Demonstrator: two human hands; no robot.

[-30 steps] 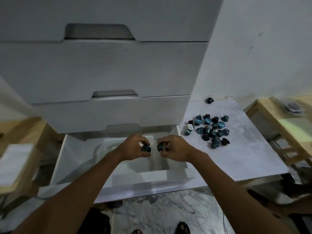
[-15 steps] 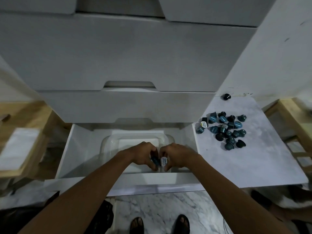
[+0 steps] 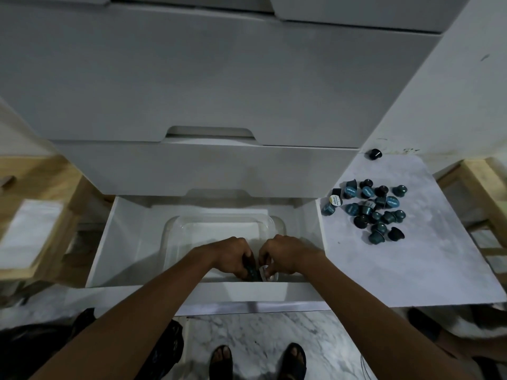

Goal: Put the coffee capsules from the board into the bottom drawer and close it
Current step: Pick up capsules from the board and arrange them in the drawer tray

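A white chest of drawers (image 3: 208, 86) fills the upper part of the view, and everything below is placed against it. Its bottom drawer (image 3: 131, 242) is pulled out at the foot of the chest, and a clear plastic tub (image 3: 225, 229) is seen lying inside it. To the right of the drawer a pale marbled board (image 3: 411, 259) is laid flat. A cluster of coffee capsules (image 3: 369, 209) is gathered on the board near the drawer's right wall: small domed cups in teal and near-black, a few turned to show printed foil lids. One dark capsule (image 3: 373, 154) is set apart at the board's far edge, by the chest's corner. Inside the tub, at the drawer's front wall, the left hand (image 3: 233, 253) is curled around a teal capsule (image 3: 251, 271), and the right hand (image 3: 285, 255) is pinched on a capsule with a pale lid (image 3: 265, 271); the two hands are held just beside each other.
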